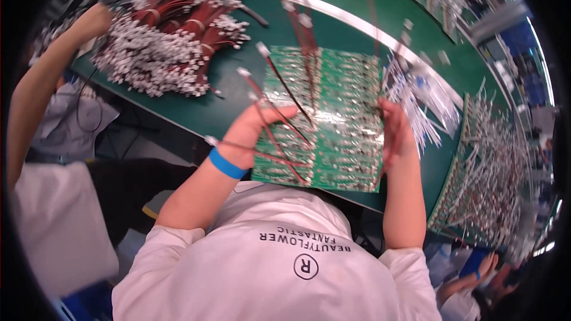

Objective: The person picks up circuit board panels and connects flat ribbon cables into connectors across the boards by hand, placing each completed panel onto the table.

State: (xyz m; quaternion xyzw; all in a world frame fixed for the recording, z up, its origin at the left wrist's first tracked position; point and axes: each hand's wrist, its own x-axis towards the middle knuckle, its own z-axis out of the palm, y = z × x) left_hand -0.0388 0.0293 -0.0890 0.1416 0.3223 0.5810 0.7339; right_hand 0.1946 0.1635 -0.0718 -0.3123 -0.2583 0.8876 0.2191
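nearest was the person's white t-shirt (250, 279), dark print across its front. beyond it the bare forearms reached to the near edge of the bench, a blue wristband (227, 164) around the left wrist.

the left hand (253, 134) grasped the left edge of a green circuit board panel (348, 137), its thumb laid on the upper face and its other fingers hidden. the right hand (397, 134) clasped the opposite edge; it was blurred, so the bend of each finger could not be told.

the panel was held between the two hands, over the near edge of the bench. it was roughly rectangular and glossy, with whitish glare around its middle. many small silvery solder joints dotted it in rows, and a seam running near to far parted it into two halves. thin dark red and black wire leads (288, 87) rose from its left half and seam, tipped with white connectors (263, 49); several leaned left across the left hand, while others, blurred, stretched past the far edge.

farther on spread the dark green workbench (193, 110). loose white wires (413, 107) lay right of the panel, and wired board panels (485, 169) farther right. at the far left sat a heap of bundled red wires (166, 53) with white ends, near a co-worker's arm (35, 92).
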